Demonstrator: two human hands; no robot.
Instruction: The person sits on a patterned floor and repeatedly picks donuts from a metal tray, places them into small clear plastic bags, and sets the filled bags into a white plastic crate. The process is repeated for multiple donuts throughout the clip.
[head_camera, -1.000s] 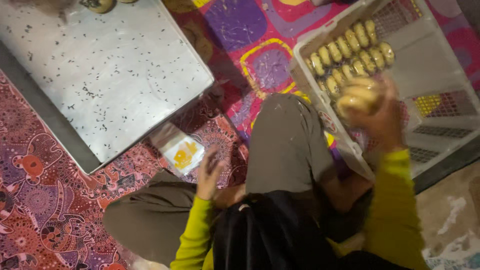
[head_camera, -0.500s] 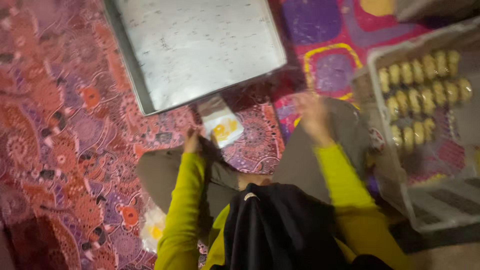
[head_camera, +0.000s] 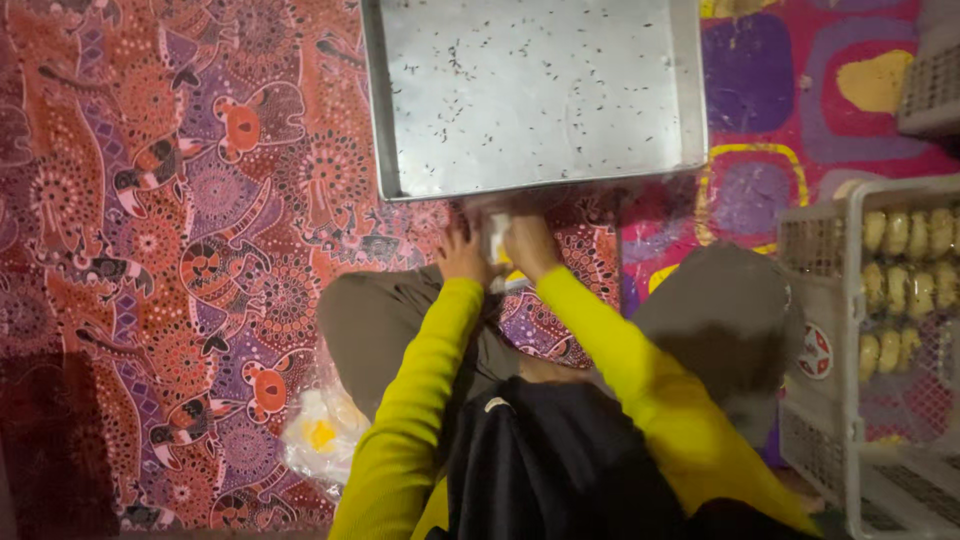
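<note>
I look straight down at a floor covered by a patterned cloth (head_camera: 150, 250), red and purple with orange animal and flower shapes on the left, and purple, pink and yellow blocks on the far right. A large metal baking tray (head_camera: 530, 90), dotted with small dark specks, lies flat at the far side, its near rim just beyond my hands. On the right stands a white plastic crate (head_camera: 850, 330) holding rows of pale dough pieces (head_camera: 905, 275). A clear plastic bag with something yellow inside (head_camera: 320, 435) lies near on the left, beside my knee.

My legs are crossed under grey trousers and both arms reach forward in yellow-green sleeves. My left hand (head_camera: 462, 255) and right hand (head_camera: 528, 245) meet on a small white packet (head_camera: 495, 235) just in front of the tray's near rim. The packet is mostly hidden between them; what shows is a narrow pale strip whose long axis runs near to far, toward the tray. The right fingers are curled around it; the left fingers press against its side, though I cannot tell whether they close fully.
</note>
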